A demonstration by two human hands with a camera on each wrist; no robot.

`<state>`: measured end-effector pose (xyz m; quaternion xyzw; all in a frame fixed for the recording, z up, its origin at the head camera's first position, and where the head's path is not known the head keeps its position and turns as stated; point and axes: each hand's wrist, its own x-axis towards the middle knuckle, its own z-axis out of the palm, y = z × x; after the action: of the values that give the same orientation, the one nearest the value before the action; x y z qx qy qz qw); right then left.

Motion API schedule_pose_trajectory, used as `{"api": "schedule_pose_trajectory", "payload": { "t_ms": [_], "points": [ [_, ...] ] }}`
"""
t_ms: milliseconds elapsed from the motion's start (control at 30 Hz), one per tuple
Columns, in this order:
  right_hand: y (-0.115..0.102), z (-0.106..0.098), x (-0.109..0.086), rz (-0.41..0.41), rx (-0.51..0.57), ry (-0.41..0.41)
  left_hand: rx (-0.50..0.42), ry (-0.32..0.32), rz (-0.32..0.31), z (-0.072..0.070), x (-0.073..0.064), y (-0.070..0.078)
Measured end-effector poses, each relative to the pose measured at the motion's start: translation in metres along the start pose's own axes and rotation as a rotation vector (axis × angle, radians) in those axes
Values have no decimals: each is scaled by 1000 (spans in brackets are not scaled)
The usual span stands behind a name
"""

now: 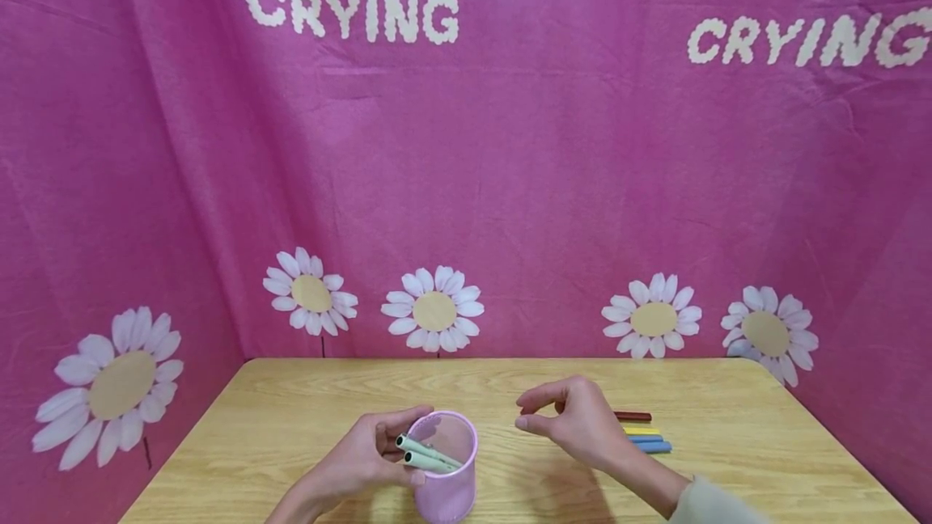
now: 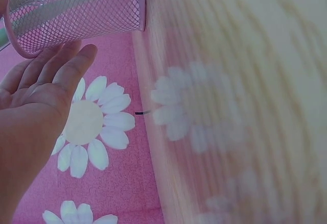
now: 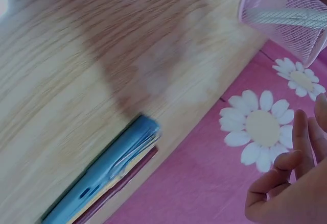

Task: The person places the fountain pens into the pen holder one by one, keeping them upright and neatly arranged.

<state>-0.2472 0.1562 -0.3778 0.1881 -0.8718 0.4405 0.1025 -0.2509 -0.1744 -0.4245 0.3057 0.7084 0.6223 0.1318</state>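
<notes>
A pink mesh pen cup [image 1: 446, 496] stands near the front of the table, and two light green pens [image 1: 429, 457] lean inside it with their ends over the left rim. My left hand [image 1: 371, 451] holds the cup by its rim, thumb at the front and fingers on the far side; the left wrist view shows those fingers [image 2: 56, 71] along the mesh. To the right of the cup, my right hand [image 1: 578, 420] is raised above the table, fingers loosely bent and nothing between them. Beyond its wrist lie blue pens [image 1: 655, 445], a yellow pen [image 1: 643, 431] and a dark red pen [image 1: 633, 416].
The wooden table [image 1: 328, 390] reaches back to a pink curtain [image 1: 510, 184] printed with white daisies and lettering. More of the curtain hangs along the left and right sides.
</notes>
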Motion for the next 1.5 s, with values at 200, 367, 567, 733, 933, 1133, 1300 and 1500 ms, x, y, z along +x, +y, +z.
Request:
{"api": "schedule_pose_trajectory", "payload": {
  "t_ms": [200, 367, 567, 733, 933, 1133, 1300, 1500],
  "points": [
    [12, -15, -7, 40, -1, -43, 0, 1, -3, -2, 0, -2],
    [24, -25, -13, 11, -44, -83, -10, -6, 9, -1, 0, -2],
    [40, -35, -17, -37, -109, -100, -31, -9, 13, 0, -1, -1],
    [51, -41, -19, -32, -140, -104, -25, -7, 8, -1, -1, -1],
    [66, -47, -21, -41, -211, -127, -33, -10, 14, 0, -1, -1],
    [75, -51, -25, -36, -327, -122, -48, -10, 17, 1, -1, -1],
    [81, -53, -29, -10, -386, -107, -51, -6, 10, 1, -1, -1],
    [87, -55, -31, 62, -418, -110, -59, -1, -3, 1, -1, 0]
  ]
}}
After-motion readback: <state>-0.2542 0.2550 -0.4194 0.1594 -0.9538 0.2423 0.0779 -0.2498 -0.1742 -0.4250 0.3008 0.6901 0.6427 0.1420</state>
